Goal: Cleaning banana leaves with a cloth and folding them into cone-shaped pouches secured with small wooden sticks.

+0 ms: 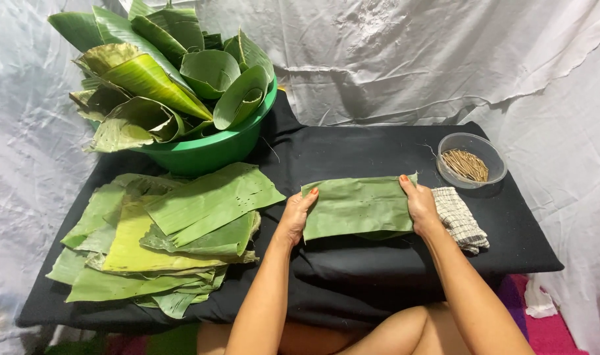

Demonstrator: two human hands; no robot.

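A rectangular piece of green banana leaf (358, 207) lies flat on the black cloth-covered table (352, 154), in front of me. My left hand (296, 213) grips its left edge, thumb on top. My right hand (420, 205) grips its right edge the same way. The leaf is stretched between both hands.
A stack of flat cut leaf pieces (162, 236) lies at the left. Behind it stands a green basin (208, 150) full of rolled leaves. A clear bowl of thin sticks (470, 161) and a checked cloth (459, 218) sit at the right. White sheeting hangs all around.
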